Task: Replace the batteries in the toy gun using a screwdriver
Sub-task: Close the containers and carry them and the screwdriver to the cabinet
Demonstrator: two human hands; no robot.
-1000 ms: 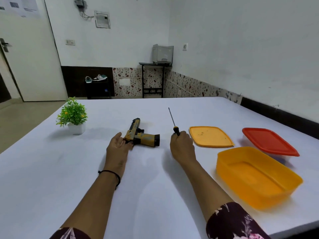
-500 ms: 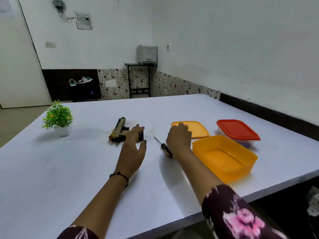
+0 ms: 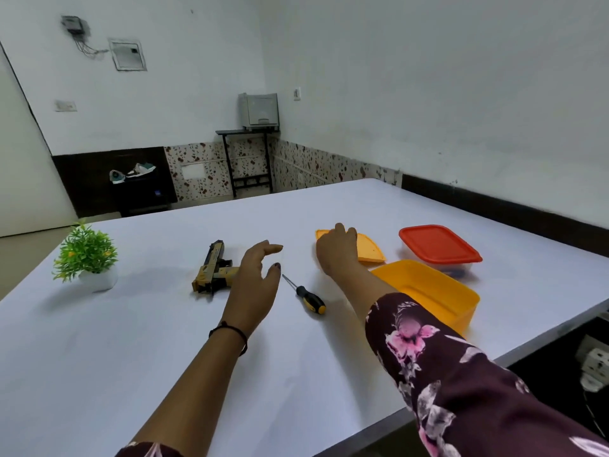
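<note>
While neither grip holds a tool, the step in hand appears to be preparation at the containers. On the tabletop [image 3: 131,357], the open yellow tub [image 3: 428,291] stands near right, with the red-lidded box [image 3: 438,244] beyond it. The right grip [image 3: 336,252] rests on the orange lid [image 3: 370,250]; whether it pinches the lid cannot be told. The left grip [image 3: 255,285] hovers wide and empty. The toy gun [image 3: 211,268] lies just left of it, the screwdriver [image 3: 311,300] just right. The next move likely calls for grasping both.

Bright, even indoor light
We see faint, soft shadows on the white desk [image 3: 99,374], a mild sheen at its far end, walls [image 3: 428,77] bowing toward the edges, and slight softness throughout.
</note>
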